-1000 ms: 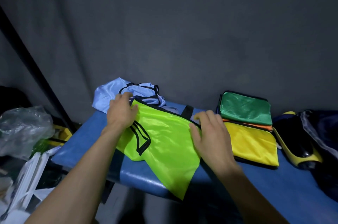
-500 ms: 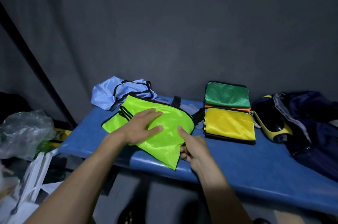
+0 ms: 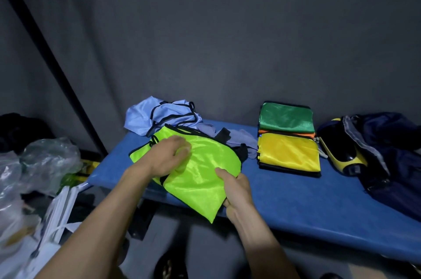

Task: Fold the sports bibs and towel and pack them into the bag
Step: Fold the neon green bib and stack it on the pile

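A lime bib (image 3: pixel 200 165) lies partly folded at the left front of the blue table (image 3: pixel 284 199), its lower corner hanging past the front edge. The left hand (image 3: pixel 168 155) rests flat on the bib's upper left part, fingers loosely spread. The right hand (image 3: pixel 237 190) pinches the bib's right edge near the front edge, thumb on top and fingers tucked under the cloth. Behind the lime bib, at the back left corner, a light blue bib (image 3: pixel 159 117) sits crumpled. To the right, a folded stack shows a green bib (image 3: pixel 286 119) over a yellow bib (image 3: pixel 289 151). A dark bag (image 3: pixel 387 155) lies at the right end.
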`<move>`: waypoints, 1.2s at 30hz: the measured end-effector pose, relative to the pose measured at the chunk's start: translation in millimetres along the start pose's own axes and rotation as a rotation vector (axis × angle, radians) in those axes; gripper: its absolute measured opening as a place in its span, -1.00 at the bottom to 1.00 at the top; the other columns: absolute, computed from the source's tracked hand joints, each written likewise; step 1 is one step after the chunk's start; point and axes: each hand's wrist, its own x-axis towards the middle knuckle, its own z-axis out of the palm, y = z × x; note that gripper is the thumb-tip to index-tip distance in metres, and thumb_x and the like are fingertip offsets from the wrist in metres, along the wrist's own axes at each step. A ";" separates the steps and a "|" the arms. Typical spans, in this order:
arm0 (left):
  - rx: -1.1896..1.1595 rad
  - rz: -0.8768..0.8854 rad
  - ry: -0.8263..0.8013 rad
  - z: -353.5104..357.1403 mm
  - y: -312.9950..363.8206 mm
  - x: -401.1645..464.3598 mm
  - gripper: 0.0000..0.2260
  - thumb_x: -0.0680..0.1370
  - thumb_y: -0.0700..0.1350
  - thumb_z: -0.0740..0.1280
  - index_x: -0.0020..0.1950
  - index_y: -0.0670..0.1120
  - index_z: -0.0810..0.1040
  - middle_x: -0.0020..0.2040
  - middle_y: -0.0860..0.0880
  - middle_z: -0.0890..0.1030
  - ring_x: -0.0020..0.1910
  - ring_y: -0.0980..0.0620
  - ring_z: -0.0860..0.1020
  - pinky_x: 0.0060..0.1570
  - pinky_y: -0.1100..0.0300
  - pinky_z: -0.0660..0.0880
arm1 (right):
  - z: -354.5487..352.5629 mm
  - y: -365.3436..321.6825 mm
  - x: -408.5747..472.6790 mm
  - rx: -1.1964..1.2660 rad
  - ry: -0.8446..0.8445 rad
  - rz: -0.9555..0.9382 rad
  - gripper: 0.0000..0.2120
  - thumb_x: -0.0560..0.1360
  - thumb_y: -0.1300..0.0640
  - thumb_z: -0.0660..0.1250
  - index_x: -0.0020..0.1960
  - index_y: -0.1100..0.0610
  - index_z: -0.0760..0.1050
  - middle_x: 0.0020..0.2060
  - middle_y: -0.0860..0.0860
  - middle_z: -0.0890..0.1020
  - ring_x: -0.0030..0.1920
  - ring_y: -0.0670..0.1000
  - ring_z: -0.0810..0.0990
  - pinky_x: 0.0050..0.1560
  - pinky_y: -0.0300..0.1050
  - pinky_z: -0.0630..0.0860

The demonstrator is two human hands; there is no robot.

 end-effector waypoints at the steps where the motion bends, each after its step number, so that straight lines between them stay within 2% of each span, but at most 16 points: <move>1: 0.048 0.047 0.077 -2.5 11.3 10.5 -0.44 0.58 0.32 0.02 0.29 0.03 0.58 0.29 0.01 0.56 0.27 -0.01 0.52 0.28 -0.06 0.46 | -1.6 -2.6 0.9 0.001 -0.022 0.034 -0.81 0.51 0.15 0.50 0.07 0.20 0.61 -0.05 0.17 0.74 -0.06 0.20 0.74 -0.04 0.21 0.67; 3: 0.083 0.072 0.133 -6.0 39.4 39.8 -0.57 0.60 0.25 0.12 0.21 0.03 0.61 0.19 0.00 0.62 0.18 -0.05 0.57 0.15 -0.06 0.51 | -6.1 -6.0 3.8 -0.009 -0.050 0.099 -0.76 0.54 0.05 0.46 0.11 0.18 0.60 -0.04 0.17 0.74 -0.04 0.20 0.73 -0.05 0.22 0.68; 5: 0.167 0.063 0.101 -7.3 71.9 77.3 -0.68 0.63 0.18 0.24 0.26 0.05 0.60 0.22 0.00 0.64 0.23 -0.10 0.57 0.16 -0.01 0.51 | -9.3 -7.2 4.4 -0.016 -0.078 0.130 -0.78 0.59 0.04 0.39 0.13 0.17 0.58 -0.04 0.16 0.74 -0.05 0.17 0.73 -0.12 0.13 0.69; 9: 0.481 -0.093 -0.238 -2.9 111.0 141.9 -0.39 0.54 0.37 0.28 0.48 0.06 0.44 0.44 -0.04 0.50 0.39 -0.13 0.48 0.35 -0.03 0.43 | -17.6 -2.9 7.7 -0.039 -0.147 0.144 -0.78 0.62 0.08 0.35 0.19 0.18 0.54 -0.04 0.13 0.75 -0.06 0.14 0.74 -0.22 0.07 0.68; 13: 0.441 -0.275 -0.504 6.8 118.3 172.3 -0.20 0.42 0.53 0.25 0.38 -0.06 0.52 0.34 -0.05 0.55 0.12 -0.13 0.62 0.13 0.03 0.56 | -22.1 -4.1 15.3 -0.073 -0.203 0.140 -0.83 0.63 0.10 0.33 0.17 0.16 0.55 -0.07 0.09 0.76 -0.07 0.10 0.75 -0.17 0.06 0.69; 15: 0.542 -0.242 -0.560 13.1 125.4 175.7 -0.32 0.43 0.40 0.36 0.35 -0.06 0.55 0.25 -0.04 0.59 0.02 -0.08 0.62 0.06 0.09 0.56 | -22.7 -5.1 21.3 -0.095 -0.226 0.128 -0.84 0.63 0.12 0.32 0.15 0.15 0.57 -0.07 0.08 0.76 -0.06 0.10 0.75 -0.15 0.07 0.69; 17: 0.648 -0.177 -0.573 15.3 133.2 172.7 -0.47 0.49 0.20 0.42 0.37 -0.04 0.54 0.30 -0.02 0.56 0.06 -0.09 0.58 -0.05 0.16 0.51 | -21.6 -6.6 27.2 -0.109 -0.235 0.114 -0.85 0.63 0.12 0.32 0.15 0.15 0.57 -0.06 0.09 0.76 -0.05 0.11 0.75 -0.06 0.13 0.70; 20: 0.637 -0.109 -0.601 9.1 131.9 177.7 -0.64 0.53 -0.02 0.43 0.30 -0.11 0.60 0.23 -0.05 0.61 -0.05 -0.09 0.57 -0.34 0.23 0.48 | -19.1 -7.9 31.8 -0.103 -0.230 0.121 -0.86 0.62 0.13 0.33 0.14 0.16 0.55 -0.05 0.12 0.75 -0.05 0.13 0.75 -0.01 0.19 0.68; 21: 0.577 -0.094 -0.542 1.6 127.3 181.7 -0.67 0.50 -0.05 0.47 0.23 -0.12 0.63 0.13 -0.07 0.64 -0.07 -0.10 0.60 -0.37 0.22 0.50 | -18.4 -8.1 33.0 -0.102 -0.234 0.123 -0.85 0.62 0.14 0.32 0.16 0.16 0.55 -0.04 0.12 0.75 -0.04 0.13 0.75 0.01 0.21 0.67; 23: 0.381 -0.097 -0.299 -23.4 120.4 190.8 -0.72 0.42 -0.11 0.54 0.10 -0.11 0.65 -0.07 -0.10 0.65 -0.10 -0.11 0.64 -0.27 0.12 0.54 | -18.1 -8.0 34.7 -0.097 -0.237 0.119 -0.83 0.62 0.14 0.32 0.17 0.17 0.56 -0.02 0.12 0.74 -0.03 0.13 0.74 0.04 0.24 0.66; 25: 0.277 -0.073 0.026 -52.0 117.1 198.3 -0.76 0.42 -0.17 0.50 0.07 -0.07 0.63 -0.04 -0.14 0.66 -0.01 -0.19 0.64 -0.14 0.06 0.51 | -18.8 -9.2 37.4 -0.097 -0.223 0.091 -0.85 0.61 0.14 0.33 0.15 0.16 0.58 -0.03 0.11 0.75 -0.02 0.14 0.74 0.07 0.27 0.64; 27: 0.265 -0.022 0.213 -66.9 112.6 206.3 -0.78 0.47 -0.19 0.43 0.11 -0.10 0.58 0.08 -0.20 0.64 0.09 -0.26 0.59 -0.10 0.06 0.43 | -20.1 -12.7 39.1 -0.092 -0.207 0.067 -0.87 0.61 0.14 0.33 0.12 0.13 0.59 -0.05 0.08 0.75 -0.03 0.12 0.74 0.07 0.24 0.63; 29: 0.272 -0.005 0.139 -62.8 106.2 209.7 -0.70 0.53 -0.06 0.44 0.24 -0.09 0.56 0.19 -0.20 0.61 0.17 -0.26 0.56 -0.02 0.06 0.43 | -23.1 -17.8 40.2 -0.088 -0.199 0.051 -0.88 0.62 0.14 0.32 0.11 0.12 0.60 -0.06 0.06 0.75 -0.06 0.09 0.74 0.02 0.19 0.65; 31: 0.246 -0.035 0.041 -50.6 93.2 205.7 -0.55 0.57 0.08 0.41 0.40 -0.06 0.50 0.31 -0.18 0.53 0.27 -0.23 0.51 0.19 0.05 0.44 | -26.8 -20.5 42.8 -0.102 -0.184 0.040 -0.88 0.62 0.15 0.31 0.10 0.11 0.61 -0.06 0.05 0.76 -0.05 0.08 0.74 0.03 0.22 0.66; 33: 0.177 0.009 0.130 -44.3 84.9 191.8 -0.52 0.58 0.08 0.40 0.45 -0.07 0.47 0.33 -0.18 0.48 0.31 -0.20 0.48 0.30 0.05 0.41 | -30.7 -20.0 48.6 -0.141 -0.150 0.001 -0.88 0.58 0.12 0.34 0.06 0.06 0.64 -0.06 0.04 0.75 -0.02 0.11 0.74 0.06 0.30 0.63; 36: 0.048 0.164 0.370 -33.6 82.5 146.9 -0.78 0.59 -0.07 0.38 0.21 -0.09 0.59 0.09 -0.13 0.57 0.04 -0.14 0.57 0.14 -0.01 0.49 | -36.2 -17.9 53.3 -0.222 -0.116 -0.065 -0.82 0.42 -0.09 0.36 -0.02 -0.10 0.63 -0.06 -0.04 0.75 0.00 0.11 0.73 0.07 0.33 0.63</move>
